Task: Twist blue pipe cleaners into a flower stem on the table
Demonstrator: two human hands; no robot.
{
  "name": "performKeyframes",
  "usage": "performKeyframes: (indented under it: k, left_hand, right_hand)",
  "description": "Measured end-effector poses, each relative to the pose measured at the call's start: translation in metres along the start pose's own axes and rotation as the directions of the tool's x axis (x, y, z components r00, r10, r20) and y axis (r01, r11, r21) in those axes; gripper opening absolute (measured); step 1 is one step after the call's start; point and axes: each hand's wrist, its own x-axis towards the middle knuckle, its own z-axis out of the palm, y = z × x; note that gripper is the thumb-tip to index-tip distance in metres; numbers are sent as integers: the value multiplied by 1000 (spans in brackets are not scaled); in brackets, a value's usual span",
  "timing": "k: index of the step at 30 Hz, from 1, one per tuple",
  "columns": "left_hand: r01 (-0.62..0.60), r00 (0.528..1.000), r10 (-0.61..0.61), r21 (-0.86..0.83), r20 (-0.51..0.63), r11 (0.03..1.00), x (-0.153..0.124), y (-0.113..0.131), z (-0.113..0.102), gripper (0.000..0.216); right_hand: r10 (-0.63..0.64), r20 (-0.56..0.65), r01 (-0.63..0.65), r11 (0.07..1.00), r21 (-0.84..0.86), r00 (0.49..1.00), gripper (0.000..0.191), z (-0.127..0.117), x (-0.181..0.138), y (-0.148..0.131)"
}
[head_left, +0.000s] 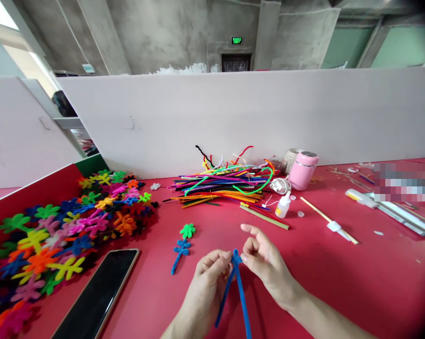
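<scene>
My left hand pinches a blue pipe cleaner near its bent top. Two legs of it hang down and spread apart, and small bends show at the upper end. My right hand is at the same top, its thumb and curled fingers closed against the bend while the index finger stretches away. Beyond my left hand lie a blue pipe-cleaner stem with leaf loops and a green pipe-cleaner flower touching its upper end or nearly so.
Many colourful pipe-cleaner flowers pile up at left beside a phone. Loose pipe cleaners lie heaped at the back, near a pink container, a white cable and a small glue bottle. A thin stick lies at right.
</scene>
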Motion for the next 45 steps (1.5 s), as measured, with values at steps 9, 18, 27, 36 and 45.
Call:
performKeyframes:
  k: [9, 18, 27, 36, 45]
  left_hand:
    - [22, 999, -23, 24, 32, 999, 1, 1, 2, 14]
    - [2, 994, -27, 236, 102, 972, -2, 1, 2, 21]
    - [-60, 994, 19, 402, 106, 914, -1, -4, 0, 25]
    - [-78, 997, 77, 520, 22, 851, -4, -6, 4, 23]
    - [-70, 998, 64, 422, 30, 904, -1, -5, 0, 22]
  right_hand:
    - [-22, 0, 22, 1000, -14, 1000, 46, -4, 3, 0]
    - [-25, -39, 23, 999, -40, 999, 42, -5, 3, 0]
    - [-37, 1, 36, 979, -200, 999, 45, -4, 2, 1]
    - [-62, -72, 34, 939, -341, 996, 44, -2, -1, 5]
    - [-7, -74, -7, 983, -184, 997, 41, -3, 2, 2]
